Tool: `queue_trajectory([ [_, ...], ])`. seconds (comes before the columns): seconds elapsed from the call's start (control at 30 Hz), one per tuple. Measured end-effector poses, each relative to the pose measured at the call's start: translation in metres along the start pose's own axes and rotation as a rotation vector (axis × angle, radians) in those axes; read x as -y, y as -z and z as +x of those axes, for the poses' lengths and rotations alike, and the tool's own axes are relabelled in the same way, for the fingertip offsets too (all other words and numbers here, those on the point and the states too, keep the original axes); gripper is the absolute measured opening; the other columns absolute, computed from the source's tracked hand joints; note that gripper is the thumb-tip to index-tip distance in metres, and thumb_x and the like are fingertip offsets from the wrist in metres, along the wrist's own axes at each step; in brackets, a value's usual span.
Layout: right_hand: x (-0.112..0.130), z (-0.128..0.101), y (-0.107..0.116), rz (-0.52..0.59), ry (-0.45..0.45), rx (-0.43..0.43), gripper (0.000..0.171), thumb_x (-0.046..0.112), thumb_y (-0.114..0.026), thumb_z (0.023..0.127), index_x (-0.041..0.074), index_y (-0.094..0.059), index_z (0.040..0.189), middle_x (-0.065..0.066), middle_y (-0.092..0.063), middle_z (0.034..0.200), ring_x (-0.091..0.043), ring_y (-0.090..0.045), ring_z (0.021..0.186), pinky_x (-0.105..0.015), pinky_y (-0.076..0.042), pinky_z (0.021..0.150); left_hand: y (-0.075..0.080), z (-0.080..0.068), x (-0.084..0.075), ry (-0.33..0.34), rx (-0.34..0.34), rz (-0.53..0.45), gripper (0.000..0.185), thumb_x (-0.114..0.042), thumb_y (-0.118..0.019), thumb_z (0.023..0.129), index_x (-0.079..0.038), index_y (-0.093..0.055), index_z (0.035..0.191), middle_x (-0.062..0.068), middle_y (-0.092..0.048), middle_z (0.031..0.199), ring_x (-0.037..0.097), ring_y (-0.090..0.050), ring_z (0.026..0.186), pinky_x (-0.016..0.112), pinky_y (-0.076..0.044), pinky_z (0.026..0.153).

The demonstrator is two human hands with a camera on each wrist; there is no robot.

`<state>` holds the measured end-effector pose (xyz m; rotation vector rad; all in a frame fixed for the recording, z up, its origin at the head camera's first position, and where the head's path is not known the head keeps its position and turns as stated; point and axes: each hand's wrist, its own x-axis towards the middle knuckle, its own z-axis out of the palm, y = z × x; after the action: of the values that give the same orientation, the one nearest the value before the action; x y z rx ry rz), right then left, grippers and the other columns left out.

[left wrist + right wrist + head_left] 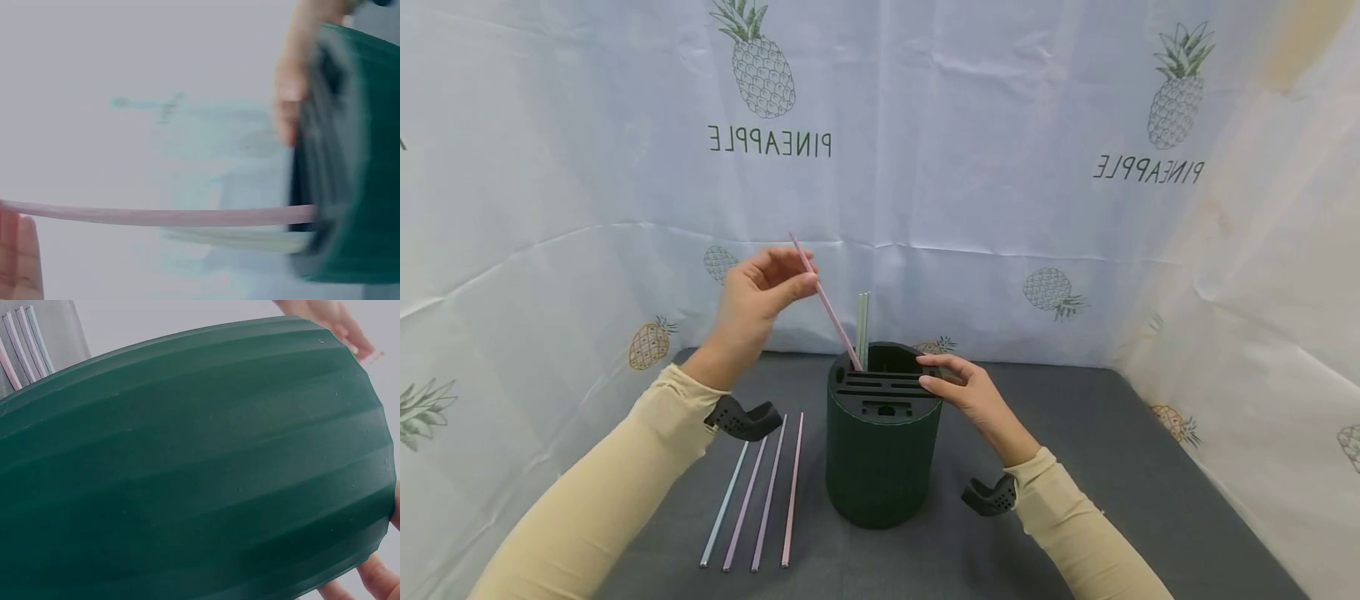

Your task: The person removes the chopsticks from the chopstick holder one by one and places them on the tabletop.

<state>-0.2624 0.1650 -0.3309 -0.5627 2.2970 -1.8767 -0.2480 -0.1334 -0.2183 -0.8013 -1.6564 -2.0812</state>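
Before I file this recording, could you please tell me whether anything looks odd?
Yes: on the backdrop behind the green holder, the PINEAPPLE lettering reads mirrored, perhaps because that backdrop hangs reversed. No spill shows.

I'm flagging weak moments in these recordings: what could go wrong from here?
1. The pink stick slants, its lower end close beside the pale green sticks, so it might catch on them.
2. The left hand pinches it well above the dark green holder, so it could swivel in the grip.
3. The black band on the left wrist appears above the loose sticks; if the arm drops, it may knock them.
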Motion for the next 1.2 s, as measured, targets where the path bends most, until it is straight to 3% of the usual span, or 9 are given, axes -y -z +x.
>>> queue_trajectory([
  [0.2,0.000,0.000,0.000,-0.003,0.014,0.007,0.048,0.029,-0.066,0.093,0.012,-0.053,0.137,-0.004,-0.036,0.154,-0.028,-0.038,0.140,-0.055,-0.032,0.114,0.024,0.008,-0.037,-0.153,-0.153,-0.264,0.022,0.013,-0.066,0.083,-0.001,-0.067,0.100,0.008,-0.067,0.089,0.017,-0.068,0.082,0.029,-0.060,0.075],
  [0.33,-0.001,0.000,0.000,-0.002,0.018,0.008,0.048,0.029,-0.066,0.093,0.012,-0.053,0.137,-0.005,-0.036,0.154,-0.029,-0.040,0.138,-0.055,-0.033,0.113,0.050,0.004,-0.046,-0.162,-0.225,-0.323,0.026,0.012,-0.068,0.081,0.008,-0.064,0.107,0.012,-0.066,0.091,0.020,-0.068,0.081,0.029,-0.060,0.074],
  [0.43,-0.001,-0.001,0.000,-0.002,0.019,0.010,0.049,0.029,-0.066,0.093,0.012,-0.053,0.137,-0.005,-0.036,0.154,-0.029,-0.040,0.138,-0.055,-0.033,0.113,0.073,-0.004,-0.039,-0.124,-0.270,-0.290,0.025,0.012,-0.067,0.082,0.008,-0.066,0.107,0.011,-0.066,0.093,0.019,-0.069,0.083,0.029,-0.060,0.074],
  [0.63,-0.001,-0.001,0.001,-0.009,0.012,0.002,0.048,0.030,-0.066,0.093,0.014,-0.054,0.136,-0.004,-0.036,0.154,-0.029,-0.039,0.139,-0.055,-0.033,0.113,0.121,-0.035,0.004,0.078,-0.288,-0.183,0.020,0.009,-0.065,0.086,-0.003,-0.074,0.099,0.002,-0.072,0.091,0.011,-0.071,0.083,0.023,-0.059,0.072],
  [0.83,0.000,0.000,0.000,-0.015,0.009,0.003,0.048,0.030,-0.065,0.093,0.013,-0.054,0.136,-0.004,-0.036,0.154,-0.029,-0.039,0.139,-0.055,-0.032,0.113,0.158,-0.077,0.064,0.320,-0.252,0.110,0.024,-0.002,-0.066,0.090,-0.024,-0.075,0.093,-0.011,-0.073,0.086,0.000,-0.068,0.077,0.016,-0.057,0.069],
  [0.93,0.000,0.000,0.000,-0.016,0.014,0.008,0.048,0.029,-0.065,0.094,0.012,-0.053,0.136,-0.006,-0.035,0.154,-0.029,-0.038,0.139,-0.055,-0.032,0.113,0.171,-0.095,0.085,0.413,-0.252,0.207,0.021,-0.007,-0.068,0.090,-0.025,-0.075,0.095,-0.013,-0.072,0.085,-0.001,-0.068,0.076,0.016,-0.057,0.069],
  [1.0,0.000,0.000,0.000,-0.013,0.018,0.008,0.047,0.029,-0.065,0.094,0.012,-0.053,0.136,-0.007,-0.035,0.154,-0.029,-0.038,0.139,-0.055,-0.032,0.113,0.177,-0.103,0.094,0.476,-0.243,0.287,0.016,-0.011,-0.068,0.091,-0.019,-0.074,0.104,-0.015,-0.071,0.085,-0.002,-0.067,0.078,0.016,-0.057,0.070],
  [1.1,0.000,-0.001,-0.001,-0.008,0.020,0.008,0.047,0.029,-0.066,0.093,0.012,-0.053,0.136,-0.006,-0.036,0.154,-0.029,-0.039,0.139,-0.055,-0.033,0.113,0.183,-0.112,0.103,0.580,-0.203,0.403,0.034,-0.017,-0.067,0.093,-0.003,-0.064,0.123,-0.020,-0.068,0.084,-0.003,-0.066,0.080,0.017,-0.057,0.073],
  [1.2,0.000,-0.001,0.000,-0.006,0.020,0.006,0.047,0.029,-0.066,0.093,0.012,-0.054,0.136,-0.006,-0.036,0.154,-0.029,-0.038,0.139,-0.054,-0.033,0.113,0.186,-0.119,0.111,0.679,-0.164,0.435,0.051,-0.014,-0.064,0.094,0.014,-0.048,0.134,-0.019,-0.067,0.085,-0.002,-0.066,0.082,0.020,-0.058,0.075],
])
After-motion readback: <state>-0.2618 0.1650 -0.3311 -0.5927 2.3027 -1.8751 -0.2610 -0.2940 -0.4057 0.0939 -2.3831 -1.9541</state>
